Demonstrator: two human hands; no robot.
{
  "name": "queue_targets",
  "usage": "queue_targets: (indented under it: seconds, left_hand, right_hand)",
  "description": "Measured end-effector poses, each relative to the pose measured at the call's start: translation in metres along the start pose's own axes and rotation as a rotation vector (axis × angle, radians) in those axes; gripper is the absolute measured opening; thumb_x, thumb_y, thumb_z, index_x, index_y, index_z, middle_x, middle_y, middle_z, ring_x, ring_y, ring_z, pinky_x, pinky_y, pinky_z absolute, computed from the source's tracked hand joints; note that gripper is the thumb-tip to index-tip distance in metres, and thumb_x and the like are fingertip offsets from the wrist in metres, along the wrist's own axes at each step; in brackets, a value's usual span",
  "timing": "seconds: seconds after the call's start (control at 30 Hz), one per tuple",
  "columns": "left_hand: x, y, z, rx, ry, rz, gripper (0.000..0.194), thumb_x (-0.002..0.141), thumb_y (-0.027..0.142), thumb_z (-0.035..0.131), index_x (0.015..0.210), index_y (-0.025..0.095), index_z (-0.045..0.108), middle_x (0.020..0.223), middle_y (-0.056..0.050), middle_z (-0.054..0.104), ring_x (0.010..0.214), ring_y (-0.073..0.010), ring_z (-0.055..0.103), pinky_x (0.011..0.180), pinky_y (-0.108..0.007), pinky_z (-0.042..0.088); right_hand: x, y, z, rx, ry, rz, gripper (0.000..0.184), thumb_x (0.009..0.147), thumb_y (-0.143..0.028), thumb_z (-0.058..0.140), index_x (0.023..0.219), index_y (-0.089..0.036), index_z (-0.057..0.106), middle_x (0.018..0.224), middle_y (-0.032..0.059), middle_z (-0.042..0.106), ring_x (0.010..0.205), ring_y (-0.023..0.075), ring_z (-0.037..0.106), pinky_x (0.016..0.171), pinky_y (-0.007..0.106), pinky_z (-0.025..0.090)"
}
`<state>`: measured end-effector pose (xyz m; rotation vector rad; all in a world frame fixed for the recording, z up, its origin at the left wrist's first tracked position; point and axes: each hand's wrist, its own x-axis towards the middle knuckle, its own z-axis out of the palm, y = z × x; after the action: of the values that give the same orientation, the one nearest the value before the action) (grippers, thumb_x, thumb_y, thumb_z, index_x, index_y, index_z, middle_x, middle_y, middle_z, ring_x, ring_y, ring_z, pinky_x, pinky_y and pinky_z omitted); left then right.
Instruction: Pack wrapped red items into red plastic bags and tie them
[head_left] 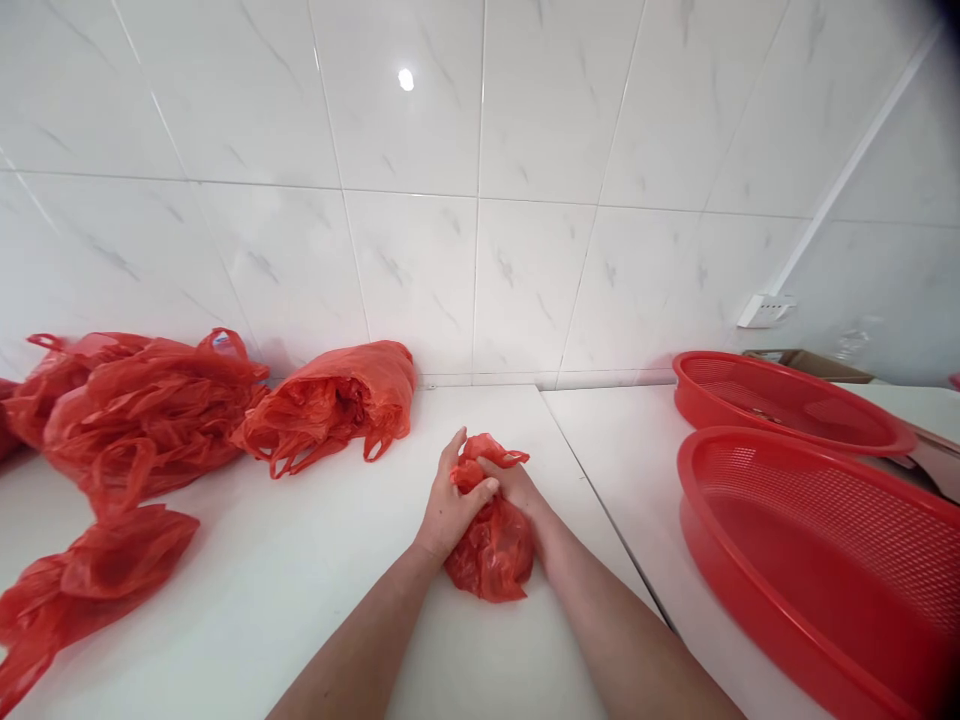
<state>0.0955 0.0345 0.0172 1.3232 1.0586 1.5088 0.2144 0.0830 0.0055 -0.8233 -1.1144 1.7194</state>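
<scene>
A crumpled red plastic bag [491, 555] rests on the white tabletop [300, 570] between my two hands. My left hand [454, 503] is curled around its upper left side, the thumb lying across the front of the bag. From the right, my right hand [514, 487] grips the gathered top, and most of its fingers are hidden behind the plastic. A small flap of the bag sticks up above both hands. What the bag contains, if anything, cannot be made out.
A bundled red bag [337, 400] lies by the tiled wall, beside a larger heap of red bags [157, 400]. Another red bag [97, 575] lies at the left front. Two red mesh baskets [720, 520] stand right of the table seam. A power socket [765, 311] is on the wall.
</scene>
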Motion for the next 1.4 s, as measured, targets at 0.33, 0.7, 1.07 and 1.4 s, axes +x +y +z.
queue_targets:
  seconds: [0.33, 0.7, 1.07, 1.4]
  left_hand:
    - [0.005, 0.001, -0.006, -0.303, -0.009, -0.235, 0.046, 0.078, 0.048, 0.061, 0.114, 0.019, 0.061, 0.086, -0.007, 0.07, 0.079, -0.0218, 0.065, 0.073, -0.033, 0.051]
    - [0.01, -0.003, -0.009, -0.243, 0.027, -0.236, 0.037, 0.076, 0.047, 0.065, 0.101, 0.019, 0.064, 0.09, -0.007, 0.069, 0.086, -0.0212, 0.064, 0.081, -0.033, 0.049]
    - [0.01, -0.004, -0.013, -0.265, -0.021, -0.181, 0.035, 0.079, 0.043, 0.063, 0.105, 0.02, 0.063, 0.109, -0.009, 0.066, 0.099, -0.0234, 0.062, 0.089, -0.036, 0.047]
    - [0.01, -0.001, -0.013, -0.146, 0.071, -0.149, 0.035, 0.079, 0.035, 0.065, 0.113, 0.027, 0.065, 0.124, -0.006, 0.06, 0.113, -0.0218, 0.055, 0.1, -0.034, 0.038]
  right_hand:
    - [-0.015, -0.007, -0.005, 0.313, -0.206, 0.195, 0.042, 0.078, -0.061, 0.054, 0.073, -0.02, 0.058, 0.059, 0.0, 0.052, 0.055, 0.0137, 0.05, 0.057, 0.028, 0.04]
    - [-0.014, -0.009, -0.008, 0.345, -0.253, 0.072, 0.045, 0.078, -0.038, 0.067, 0.119, -0.021, 0.059, 0.074, -0.0003, 0.062, 0.07, 0.0141, 0.058, 0.073, 0.029, 0.045]
    - [-0.005, -0.004, -0.01, -0.096, -0.009, -0.075, 0.051, 0.066, -0.02, 0.07, 0.115, -0.026, 0.056, 0.077, -0.0014, 0.064, 0.059, 0.0127, 0.057, 0.059, 0.028, 0.046]
    - [0.0, 0.004, -0.003, -0.427, 0.265, -0.214, 0.008, 0.073, -0.028, 0.059, 0.072, -0.022, 0.064, 0.057, -0.0033, 0.056, 0.047, 0.011, 0.047, 0.048, 0.026, 0.037]
